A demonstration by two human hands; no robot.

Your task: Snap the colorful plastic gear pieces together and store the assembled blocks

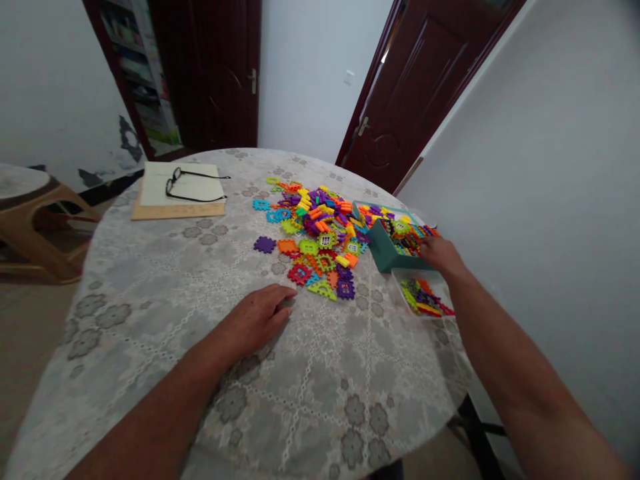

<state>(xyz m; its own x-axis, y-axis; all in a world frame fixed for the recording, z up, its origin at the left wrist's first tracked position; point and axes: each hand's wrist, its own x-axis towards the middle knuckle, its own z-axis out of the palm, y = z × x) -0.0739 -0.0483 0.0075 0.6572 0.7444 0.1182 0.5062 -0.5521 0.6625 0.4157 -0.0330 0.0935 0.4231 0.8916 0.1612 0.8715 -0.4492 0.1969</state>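
Note:
A heap of bright plastic interlocking tiles [320,233] lies on the round table with its lace-patterned cloth [200,293]. My left hand [260,317] rests palm down on the cloth, fingers stretched flat, just short of the nearest tiles. My right hand [440,257] reaches to the teal box [387,253] full of tiles and touches its near edge; its fingers curl over the rim, and what they grip is hidden. Below that hand sits a clear tray [423,297] with a few more tiles.
Black glasses [193,185] lie on a white pad over a tan board [177,193] at the table's far left. A wooden stool [35,220] stands left of the table. Dark doors are behind; a white wall runs close along the right.

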